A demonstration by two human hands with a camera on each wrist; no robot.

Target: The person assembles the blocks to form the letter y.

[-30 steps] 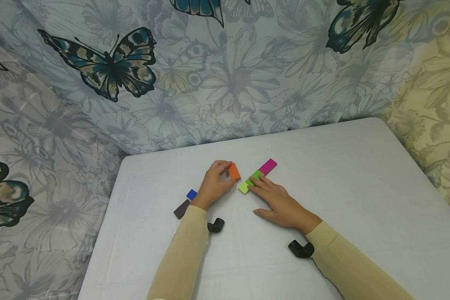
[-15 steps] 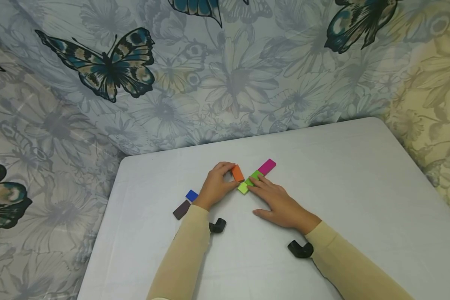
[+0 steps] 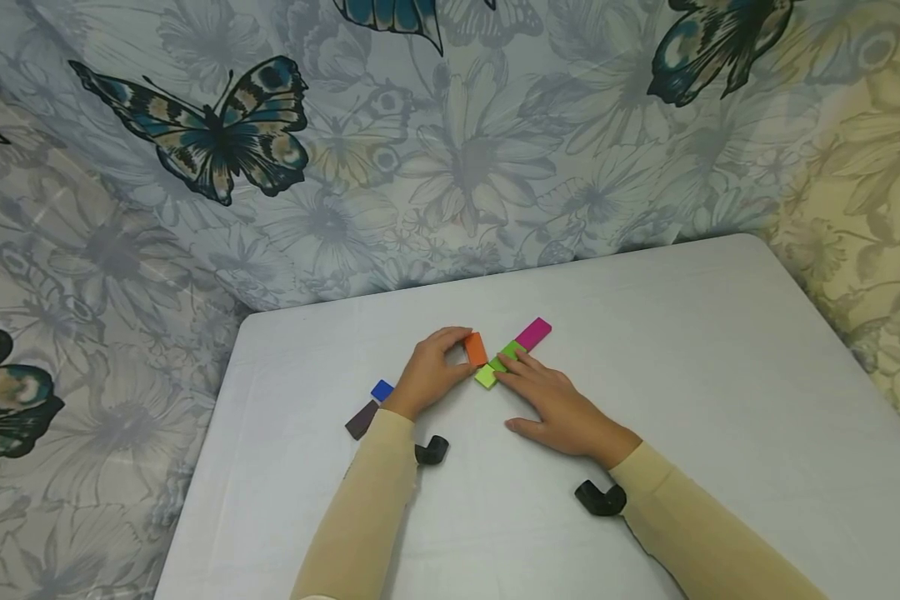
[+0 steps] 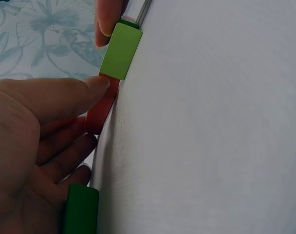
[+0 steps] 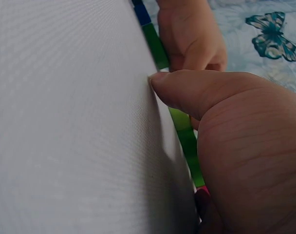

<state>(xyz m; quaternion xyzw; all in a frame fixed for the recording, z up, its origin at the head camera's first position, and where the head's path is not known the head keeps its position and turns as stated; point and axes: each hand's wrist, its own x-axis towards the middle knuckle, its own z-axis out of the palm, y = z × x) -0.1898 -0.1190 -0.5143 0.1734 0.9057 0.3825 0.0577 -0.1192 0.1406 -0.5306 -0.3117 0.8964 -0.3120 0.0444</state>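
My left hand (image 3: 437, 372) pinches an orange block (image 3: 476, 349) between thumb and fingers; in the left wrist view this block (image 4: 101, 105) looks red and meets a light green block (image 4: 120, 51). In the head view its near end is right at the lime green block (image 3: 486, 377). That block lines up with a green block (image 3: 504, 357) and a magenta block (image 3: 534, 333) in a slanting row. My right hand (image 3: 558, 408) lies with fingers extended, fingertips resting on the green block. Its thumb touches the cloth in the right wrist view.
Left of my left hand lie a blue block (image 3: 382, 390) and a dark block (image 3: 362, 421), which looks dark green in the wrist views. A white cloth covers the table (image 3: 690, 350). Behind it hangs a butterfly-patterned curtain (image 3: 480, 150). Black wrist mounts (image 3: 602, 498) jut from both sleeves.
My left hand has brought the orange block a little rightward and nearer, up to the lime green block. The right hand has stayed in place on the row.
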